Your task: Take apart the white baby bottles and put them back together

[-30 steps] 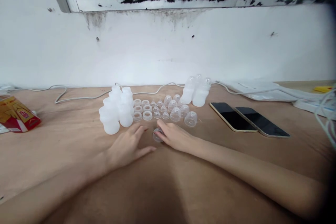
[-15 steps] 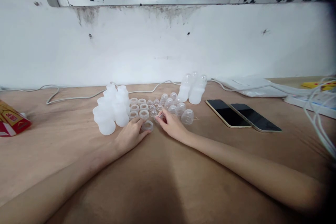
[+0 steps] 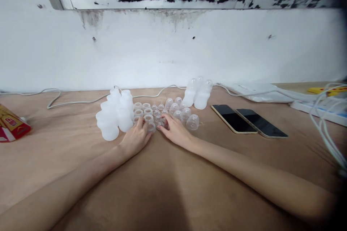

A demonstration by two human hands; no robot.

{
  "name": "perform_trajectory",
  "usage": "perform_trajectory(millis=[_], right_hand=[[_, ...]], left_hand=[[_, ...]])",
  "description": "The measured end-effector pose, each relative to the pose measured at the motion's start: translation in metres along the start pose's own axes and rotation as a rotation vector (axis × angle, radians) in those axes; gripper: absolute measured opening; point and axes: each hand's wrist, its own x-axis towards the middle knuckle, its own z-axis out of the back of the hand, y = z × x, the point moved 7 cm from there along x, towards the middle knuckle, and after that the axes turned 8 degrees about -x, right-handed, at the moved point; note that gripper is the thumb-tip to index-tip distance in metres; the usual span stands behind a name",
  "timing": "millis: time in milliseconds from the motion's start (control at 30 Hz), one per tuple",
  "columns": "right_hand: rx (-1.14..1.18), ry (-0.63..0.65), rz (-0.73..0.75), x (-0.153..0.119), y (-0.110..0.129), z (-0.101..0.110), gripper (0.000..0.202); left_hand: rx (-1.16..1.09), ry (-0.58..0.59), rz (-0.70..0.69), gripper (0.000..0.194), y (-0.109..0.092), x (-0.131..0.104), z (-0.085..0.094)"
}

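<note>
My left hand [image 3: 136, 134] lies low over the table, fingers stretched apart across the clear bottle rings [image 3: 148, 117]. Its thumb side touches the nearest ring [image 3: 151, 127]. Close by on the right, my right hand [image 3: 175, 130] curls its thumb and fingers round a clear bottle nipple [image 3: 160, 125] on the table, which they partly hide. More nipples [image 3: 156, 113] stand in rows between the rings and the domed clear caps [image 3: 192, 122]. White, wavy baby bottles [image 3: 110, 130] stand grouped left of the rings. Several bottles with domed caps [image 3: 201, 98] stand behind the loose caps.
Two phones [image 3: 233, 118] lie flat on the right. A red carton [image 3: 12, 124] sits at the far left. A thin cable [image 3: 73, 102] runs along the wall. White cords [image 3: 324, 124], a power strip [image 3: 320, 111] and a plastic bag [image 3: 260, 94] are at the right.
My right hand has lowered a nipple onto the table nearer me. My left fingers have spread forward over the rings, and the nearest ring has shifted slightly away from me.
</note>
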Motion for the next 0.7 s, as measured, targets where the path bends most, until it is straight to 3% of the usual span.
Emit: perform_trajectory(millis=[133, 200, 300, 367, 500, 600, 700], right_hand=[[-0.137, -0.190, 0.039, 0.013, -0.005, 0.051, 0.025], [-0.246, -0.338, -0.031, 0.025, -0.028, 0.087, 0.024], [-0.428, -0.549, -0.183, 0.039, -0.081, 0.132, 0.033], [-0.511, -0.519, -0.269, 0.049, -0.118, 0.141, 0.040], [-0.568, -0.248, -0.352, 0.057, -0.161, 0.126, 0.039], [-0.589, -0.181, -0.440, 0.046, -0.158, 0.126, 0.045], [-0.638, -0.177, -0.488, 0.027, -0.134, 0.145, 0.046]], left_hand=[[0.045, -0.019, -0.026, 0.034, 0.000, 0.000, 0.000], [0.062, -0.030, -0.035, 0.034, 0.000, 0.000, -0.001], [0.076, -0.041, -0.037, 0.033, 0.001, 0.000, -0.002], [0.079, -0.044, -0.039, 0.033, 0.001, 0.001, -0.003], [0.084, -0.077, -0.066, 0.034, -0.001, 0.000, -0.001], [0.071, -0.114, -0.086, 0.039, -0.005, -0.002, 0.004], [0.041, -0.165, -0.128, 0.042, -0.014, -0.006, 0.015]])
